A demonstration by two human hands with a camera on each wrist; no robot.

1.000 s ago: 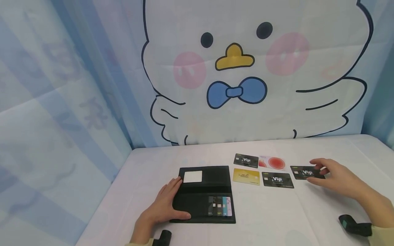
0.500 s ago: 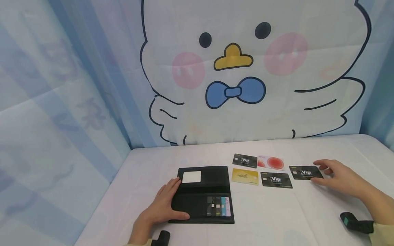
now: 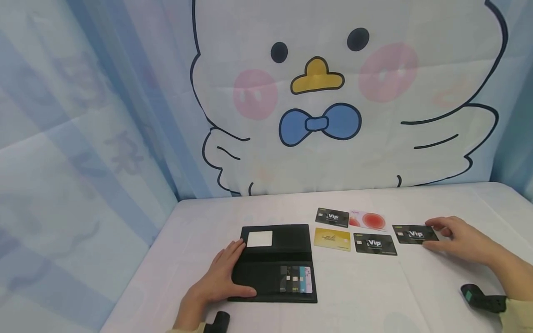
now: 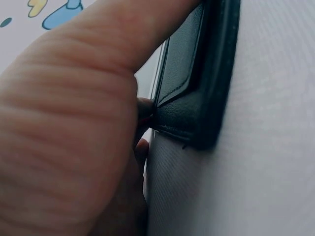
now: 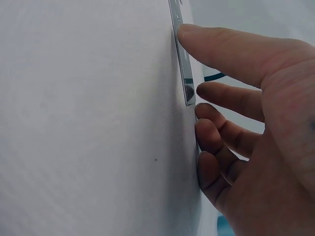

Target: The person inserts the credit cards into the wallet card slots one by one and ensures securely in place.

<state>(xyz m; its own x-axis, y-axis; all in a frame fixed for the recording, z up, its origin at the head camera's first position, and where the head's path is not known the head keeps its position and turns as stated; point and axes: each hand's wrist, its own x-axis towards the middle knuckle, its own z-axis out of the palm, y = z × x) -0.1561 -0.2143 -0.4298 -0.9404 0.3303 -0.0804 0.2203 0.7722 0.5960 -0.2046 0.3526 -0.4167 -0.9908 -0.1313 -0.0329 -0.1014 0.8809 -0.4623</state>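
A black card wallet (image 3: 266, 259) lies unfolded on the table, cards showing in its lower right slots. My left hand (image 3: 222, 273) rests along its left side, fingers extended at the edge and thumb across the lower left corner. In the left wrist view, the thumb (image 4: 157, 19) hides part of the wallet. My right hand (image 3: 462, 240) holds the right end of the rightmost black VIP card (image 3: 412, 234) between thumb and index finger. In the right wrist view, the thumb (image 5: 206, 39) touches that card's near edge, the other fingers curling beside its end.
Between the wallet and the right hand lie another black VIP card (image 3: 374, 243), a gold card (image 3: 331, 238), a black VIP card at the back (image 3: 331, 217) and a pink-and-red card (image 3: 368, 219). A printed cloth (image 3: 316, 166) hangs behind the table.
My right thumb and index finger have slid rightward along the rightmost VIP card to its right end, the index coming down to its edge. That card and my left hand stay in place.
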